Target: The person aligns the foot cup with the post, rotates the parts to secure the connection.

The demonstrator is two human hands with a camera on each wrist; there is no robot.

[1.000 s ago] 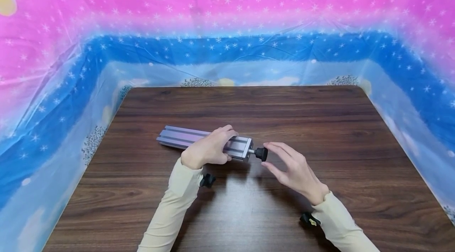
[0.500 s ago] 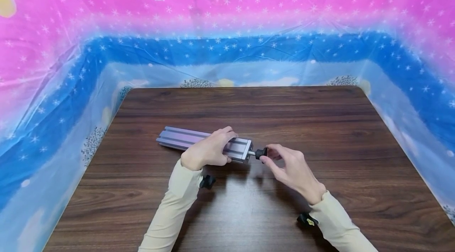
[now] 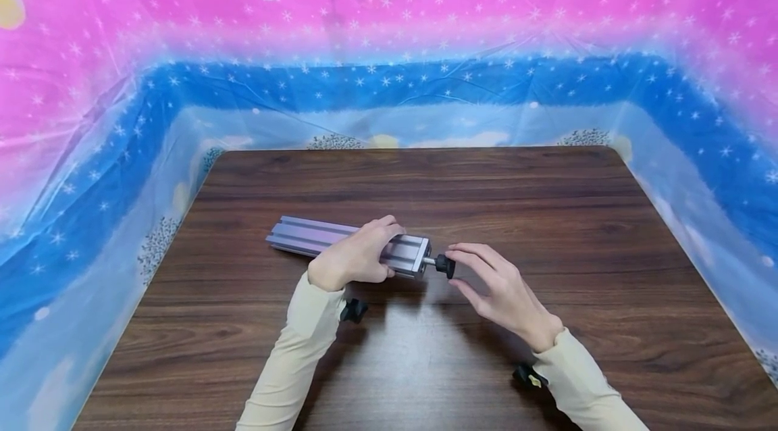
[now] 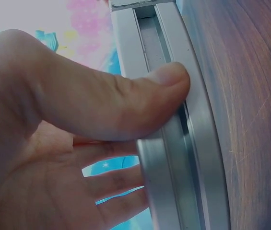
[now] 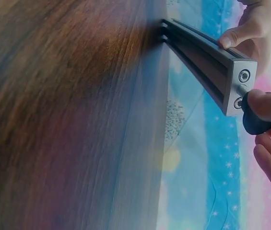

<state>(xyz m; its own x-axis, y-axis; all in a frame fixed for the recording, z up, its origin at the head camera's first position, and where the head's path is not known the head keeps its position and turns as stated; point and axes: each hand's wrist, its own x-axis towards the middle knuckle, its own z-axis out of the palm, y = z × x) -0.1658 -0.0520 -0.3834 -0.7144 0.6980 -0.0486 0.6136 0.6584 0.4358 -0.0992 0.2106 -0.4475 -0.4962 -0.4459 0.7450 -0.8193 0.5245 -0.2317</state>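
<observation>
A silver slotted aluminium profile (image 3: 310,232) lies slantwise in the middle of the table in the head view. My left hand (image 3: 358,254) grips it near its right end; in the left wrist view the thumb (image 4: 130,103) lies across its slot and the fingers reach behind. From the screwed end plate (image 5: 236,88) a threaded rod (image 3: 429,261) sticks out, carrying a black knob (image 3: 446,266). My right hand (image 3: 501,286) holds this knob between thumb and fingers. The right wrist view shows the thumb against the knob, partly covering it.
The dark wooden table (image 3: 547,201) spreads around both hands. A pink and blue patterned cloth (image 3: 389,80) hangs behind it and along both sides. Black wrist devices (image 3: 354,310) are strapped under both cream sleeves (image 3: 276,370).
My right fingers curled in around the knob, then spread again a little, and the knob looks turned. The left hand and the profile have stayed nearly in place.
</observation>
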